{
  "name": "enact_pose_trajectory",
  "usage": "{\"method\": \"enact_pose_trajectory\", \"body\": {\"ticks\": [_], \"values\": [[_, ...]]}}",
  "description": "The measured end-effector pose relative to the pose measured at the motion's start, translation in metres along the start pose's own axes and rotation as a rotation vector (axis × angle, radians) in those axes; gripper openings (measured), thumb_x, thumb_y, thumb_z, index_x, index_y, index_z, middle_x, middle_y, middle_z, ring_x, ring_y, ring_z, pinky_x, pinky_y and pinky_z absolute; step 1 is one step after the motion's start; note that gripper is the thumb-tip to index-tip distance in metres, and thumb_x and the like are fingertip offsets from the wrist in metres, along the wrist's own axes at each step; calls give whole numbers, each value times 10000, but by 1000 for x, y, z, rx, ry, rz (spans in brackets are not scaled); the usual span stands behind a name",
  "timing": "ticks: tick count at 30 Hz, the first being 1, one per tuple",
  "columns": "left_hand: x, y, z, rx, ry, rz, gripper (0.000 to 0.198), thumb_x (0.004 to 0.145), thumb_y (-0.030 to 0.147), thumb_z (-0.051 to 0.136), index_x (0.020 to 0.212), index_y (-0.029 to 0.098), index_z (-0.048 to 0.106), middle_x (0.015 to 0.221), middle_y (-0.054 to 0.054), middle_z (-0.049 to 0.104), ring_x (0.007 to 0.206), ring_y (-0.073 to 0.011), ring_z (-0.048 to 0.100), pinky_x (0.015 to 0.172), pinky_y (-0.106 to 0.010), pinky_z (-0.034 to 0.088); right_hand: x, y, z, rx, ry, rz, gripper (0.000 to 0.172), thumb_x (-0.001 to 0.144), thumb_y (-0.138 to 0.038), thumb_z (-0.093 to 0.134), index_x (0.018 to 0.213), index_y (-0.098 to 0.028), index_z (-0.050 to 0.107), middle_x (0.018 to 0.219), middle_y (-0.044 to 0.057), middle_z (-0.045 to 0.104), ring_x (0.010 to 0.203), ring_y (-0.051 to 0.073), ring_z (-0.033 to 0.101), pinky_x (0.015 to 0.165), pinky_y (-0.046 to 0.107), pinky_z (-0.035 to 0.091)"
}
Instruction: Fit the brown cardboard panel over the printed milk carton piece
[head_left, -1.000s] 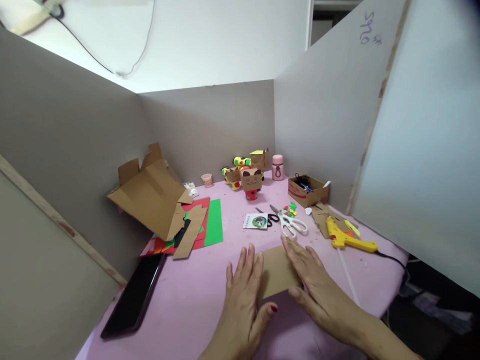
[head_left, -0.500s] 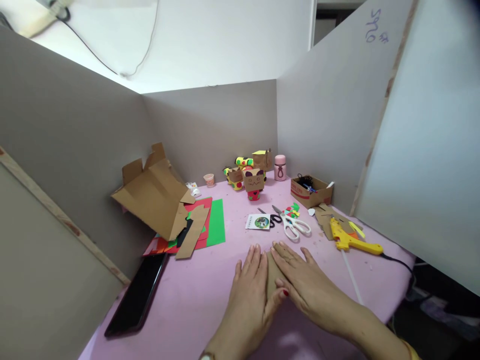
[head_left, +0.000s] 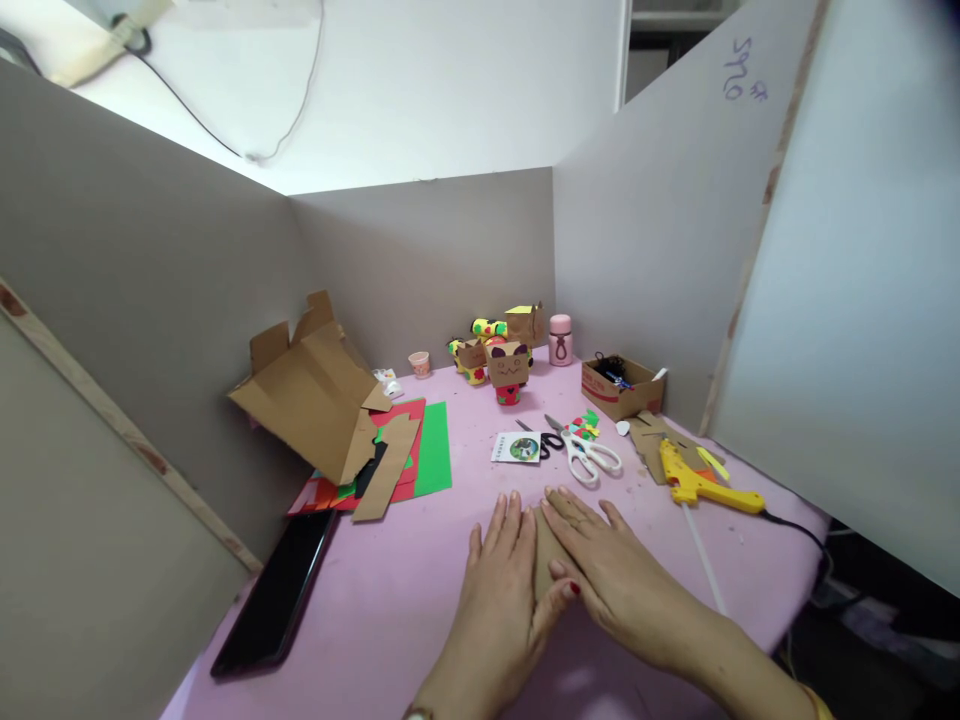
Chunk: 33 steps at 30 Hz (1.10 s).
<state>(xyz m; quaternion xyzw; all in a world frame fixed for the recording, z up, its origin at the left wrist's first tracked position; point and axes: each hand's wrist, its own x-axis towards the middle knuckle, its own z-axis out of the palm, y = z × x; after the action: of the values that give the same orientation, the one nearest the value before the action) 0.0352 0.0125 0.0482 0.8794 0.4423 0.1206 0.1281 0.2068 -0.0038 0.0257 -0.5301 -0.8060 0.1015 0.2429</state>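
Observation:
My left hand [head_left: 501, 580] and my right hand [head_left: 600, 565] lie flat side by side on the pink table [head_left: 390, 620], fingers stretched out. Between and under them is a brown cardboard piece [head_left: 546, 545], mostly covered; only a narrow strip shows between the hands. White-handled scissors [head_left: 585, 450] lie just beyond my right fingertips. A small printed card [head_left: 517, 447] lies beyond my left fingertips.
A yellow glue gun [head_left: 701, 483] with a cord rests at the right. Cardboard figures [head_left: 504, 360], a pink bottle [head_left: 559, 338] and a small open box [head_left: 621, 386] stand at the back. Flattened cardboard [head_left: 311, 385] and coloured sheets [head_left: 416, 450] sit left, a black tablet [head_left: 277, 590] near the left edge. Partition walls enclose the table.
My right hand slid left over the cardboard piece and now lies beside my left hand, covering most of it. The last half second shows almost no movement.

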Motion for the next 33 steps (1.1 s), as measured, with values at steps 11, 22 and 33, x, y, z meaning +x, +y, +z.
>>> {"method": "enact_pose_trajectory", "body": {"ticks": [11,22,33], "values": [[-3,-3,4,-95,39,2,678,863,552,319,1425,200,178,1517,-121,52,1373,-321,-1,1059,-570,176,-2,-8,-6,107,-43,100,543,897,-363,347,1412,-215,259,1498,67,207,1377,230,131,1085,547,136],[-18,-19,24,-164,285,10,785,849,541,375,1410,308,-122,1520,-59,-133,1374,-320,-51,1051,-610,76,-34,19,18,494,186,324,677,896,-506,310,1447,-230,31,1533,36,66,1389,175,34,1118,475,91],[-16,-21,50,-420,329,-91,698,895,503,269,1435,183,-34,1527,-67,-9,1388,-246,56,1114,-452,100,-29,2,15,529,66,307,667,904,-507,279,1443,-189,49,1521,26,110,1386,183,69,1124,437,75]]}}
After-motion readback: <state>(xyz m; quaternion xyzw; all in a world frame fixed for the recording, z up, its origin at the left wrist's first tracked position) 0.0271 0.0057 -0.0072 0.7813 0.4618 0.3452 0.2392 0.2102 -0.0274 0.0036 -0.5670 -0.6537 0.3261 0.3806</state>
